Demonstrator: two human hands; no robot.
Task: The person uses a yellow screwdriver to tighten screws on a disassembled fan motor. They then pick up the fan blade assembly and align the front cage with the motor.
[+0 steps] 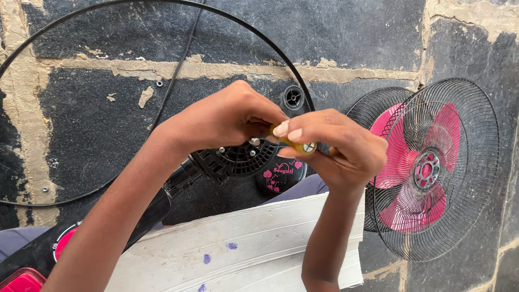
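A yellow-handled screwdriver sits at the centre of the frame, pinched between the thumb and fingers of the right hand, its metal end cap facing the camera and its shaft hidden behind the knuckles. The left hand closes beside it at 9 o'clock, fingers curled down onto the black fan motor housing, so that the two hands touch at the fingertips. Small screws show on the ribbed face of the housing, just below the left hand. The housing joins a black fan neck that runs towards 7 o'clock, ending in a red and black control panel at the bottom left corner. Just under the hands, at 6 o'clock, lies a round black cap with a pink flower design. A white painted board lies across the person's lap below it. At 3 o'clock, well apart from the hands, a black wire fan guard encloses pink blades. A large black ring lies on the dark stone floor from 9 to 12 o'clock, with a small black plastic nut just inside its rim at 12 o'clock.
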